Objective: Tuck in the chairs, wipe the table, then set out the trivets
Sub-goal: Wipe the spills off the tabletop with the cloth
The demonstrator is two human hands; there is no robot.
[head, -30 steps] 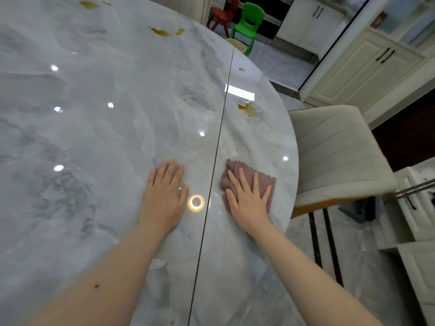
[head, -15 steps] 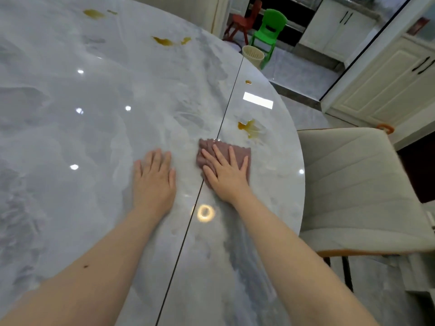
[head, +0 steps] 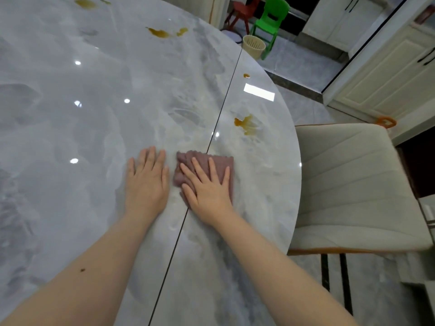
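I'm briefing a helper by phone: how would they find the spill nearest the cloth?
Start at the marble table and follow its dark seam to the right section. Just beyond the mauve cloth lies an amber spill, larger and more smeared than the tiny drop farther along.

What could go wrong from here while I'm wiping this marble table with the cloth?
The brownish-yellow spill just beyond the mauve folded cloth could smear rather than lift if the right hand pushes straight through it. More amber stains lie far across the grey marble table, so leaning on the flat left hand on that glossy top might let it slip.
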